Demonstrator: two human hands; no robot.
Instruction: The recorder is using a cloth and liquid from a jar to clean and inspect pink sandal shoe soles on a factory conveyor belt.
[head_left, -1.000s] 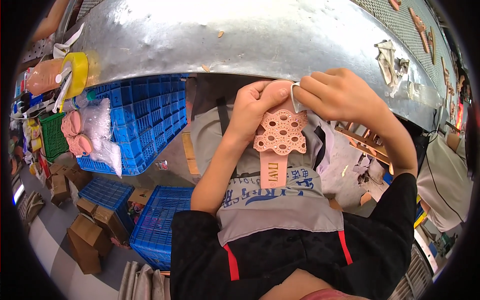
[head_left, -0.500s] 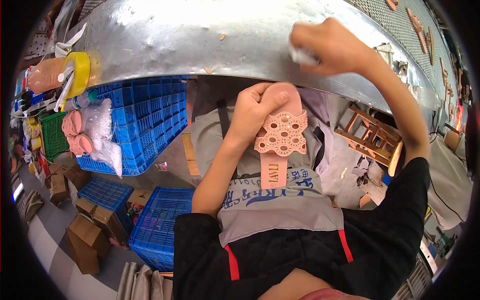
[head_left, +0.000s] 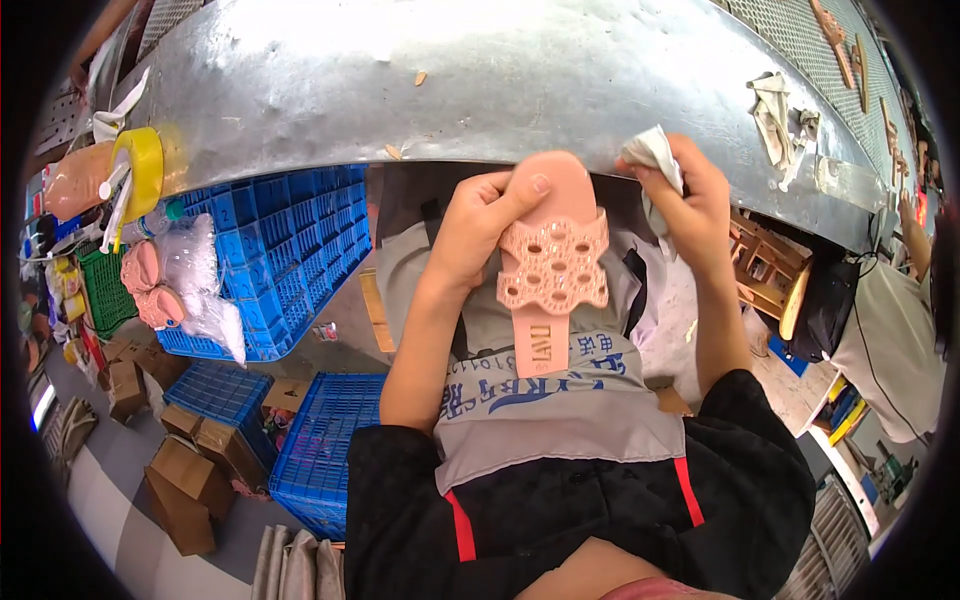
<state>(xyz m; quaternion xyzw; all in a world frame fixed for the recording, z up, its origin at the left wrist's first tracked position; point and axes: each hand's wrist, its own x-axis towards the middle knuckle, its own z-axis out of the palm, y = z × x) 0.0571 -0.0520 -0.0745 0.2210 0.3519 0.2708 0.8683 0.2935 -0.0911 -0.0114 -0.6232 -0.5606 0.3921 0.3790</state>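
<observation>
My left hand (head_left: 480, 222) grips the toe end of a pink slipper (head_left: 549, 262) with a perforated strap, holding it upright over my lap with the sole's insole facing me. My right hand (head_left: 690, 205) is closed on a crumpled white cloth (head_left: 655, 152) right beside the slipper's upper right edge, just below the rim of the metal table (head_left: 480, 80).
Blue plastic crates (head_left: 280, 250) stand to the left under the table, with bagged pink slippers (head_left: 165, 285) on them. Cardboard boxes (head_left: 185, 470) lie on the floor at lower left. Rags (head_left: 780, 115) rest on the table at right. A wooden stool (head_left: 765, 265) sits at right.
My right hand went up onto the table, took the white cloth and came back down beside the slipper. My left hand turned the slipper's toe upward.
</observation>
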